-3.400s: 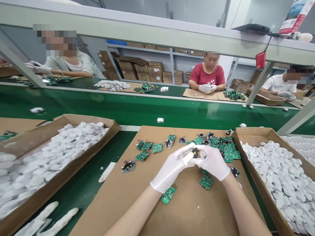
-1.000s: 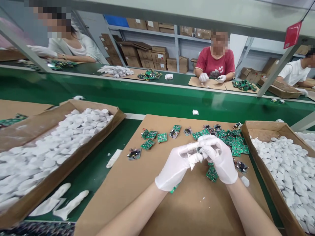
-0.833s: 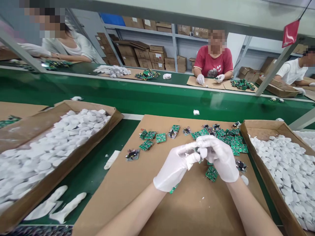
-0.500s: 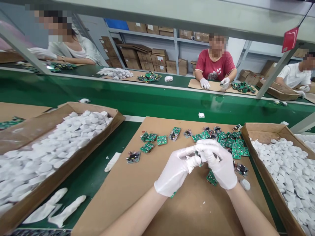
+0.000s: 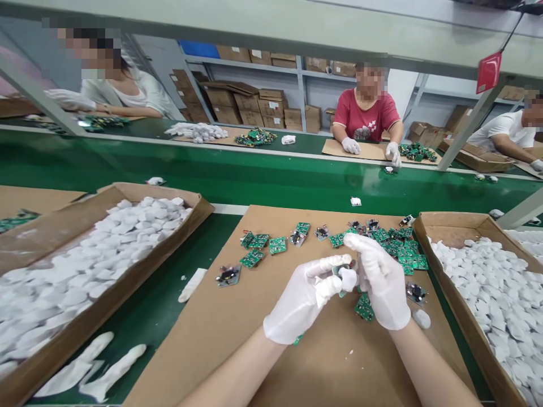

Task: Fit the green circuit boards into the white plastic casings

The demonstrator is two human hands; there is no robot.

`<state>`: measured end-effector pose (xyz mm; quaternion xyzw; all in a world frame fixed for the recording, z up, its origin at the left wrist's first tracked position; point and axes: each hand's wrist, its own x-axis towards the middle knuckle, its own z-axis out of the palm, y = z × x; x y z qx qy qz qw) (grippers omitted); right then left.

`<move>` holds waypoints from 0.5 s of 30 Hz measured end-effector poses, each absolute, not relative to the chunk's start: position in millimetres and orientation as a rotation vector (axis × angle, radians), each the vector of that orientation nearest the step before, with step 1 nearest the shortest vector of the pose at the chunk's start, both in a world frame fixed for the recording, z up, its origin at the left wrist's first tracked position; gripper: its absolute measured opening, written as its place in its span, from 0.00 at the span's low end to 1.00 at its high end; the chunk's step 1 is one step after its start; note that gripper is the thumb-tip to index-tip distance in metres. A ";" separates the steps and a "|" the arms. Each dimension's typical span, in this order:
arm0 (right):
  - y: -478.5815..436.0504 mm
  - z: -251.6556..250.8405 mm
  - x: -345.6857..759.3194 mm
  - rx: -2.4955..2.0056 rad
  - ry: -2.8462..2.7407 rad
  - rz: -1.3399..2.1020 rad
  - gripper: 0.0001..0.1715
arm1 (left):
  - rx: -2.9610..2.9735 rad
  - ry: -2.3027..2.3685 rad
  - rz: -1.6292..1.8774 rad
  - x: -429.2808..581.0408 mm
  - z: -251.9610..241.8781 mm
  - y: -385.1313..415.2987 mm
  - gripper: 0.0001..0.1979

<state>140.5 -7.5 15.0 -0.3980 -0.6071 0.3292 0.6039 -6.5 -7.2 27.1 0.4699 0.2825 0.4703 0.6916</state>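
My left hand (image 5: 297,297), in a white glove, pinches a small circuit board (image 5: 338,270) between thumb and fingers. On the board's near face sits a white rounded lump (image 5: 348,279); its material I cannot make out. Just right of the board is my right hand (image 5: 380,282), also gloved, its fingers stretched out with nothing seen in them. Behind and below the hands, several green circuit boards (image 5: 363,307) lie on a brown cardboard sheet (image 5: 237,333). A loose white lump (image 5: 421,319) rests beside my right wrist.
Cardboard trays of white lumps flank the sheet, a left tray (image 5: 199,206) and a right tray (image 5: 428,226). Beyond runs a green conveyor belt (image 5: 254,178) carrying a few white-topped boards. Co-workers sit across it. A metal beam (image 5: 271,25) crosses overhead.
My right hand has drawn back from the board and its fingers have straightened, exposing the white lump. Across the belt, a co-worker's hand has moved to the belt's edge beside a white-topped board.
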 end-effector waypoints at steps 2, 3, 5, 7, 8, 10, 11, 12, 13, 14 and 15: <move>-6.2 17.4 138.8 -0.905 -1.446 0.715 0.14 | 1.089 0.634 1.019 -6.1 29.3 -8.0 0.16; -5.7 18.1 137.7 -0.894 -1.470 0.697 0.13 | 1.105 0.638 1.010 -5.9 30.4 -8.4 0.16; -5.6 18.5 135.7 -0.888 -1.509 0.663 0.12 | 1.113 0.667 1.024 -5.7 30.9 -8.7 0.15; -6.4 17.7 134.4 -0.880 -1.556 0.600 0.12 | 1.114 0.712 1.046 -5.9 29.0 -8.4 0.13; -6.9 16.7 134.2 -0.869 -1.578 0.561 0.13 | 1.112 0.732 1.054 -6.0 27.4 -8.0 0.12; -8.0 13.5 134.4 -0.838 -1.615 0.484 0.16 | 1.107 0.769 1.061 -6.4 24.1 -7.1 0.10; -8.4 11.3 134.8 -0.825 -1.633 0.445 0.18 | 1.107 0.792 1.064 -6.5 23.0 -6.8 0.08; -8.8 8.8 135.5 -0.818 -1.655 0.405 0.20 | 1.110 0.822 1.072 -6.5 22.5 -6.6 0.07; -9.0 6.0 136.2 -0.819 -1.683 0.366 0.23 | 1.122 0.854 1.086 -6.5 22.6 -6.7 0.05; -9.1 3.2 137.0 -0.825 -1.715 0.329 0.26 | 1.142 0.885 1.099 -6.3 23.2 -6.9 0.05; -9.2 0.7 137.7 -0.838 -1.749 0.295 0.29 | 1.160 0.908 1.115 -6.1 24.1 -7.3 0.05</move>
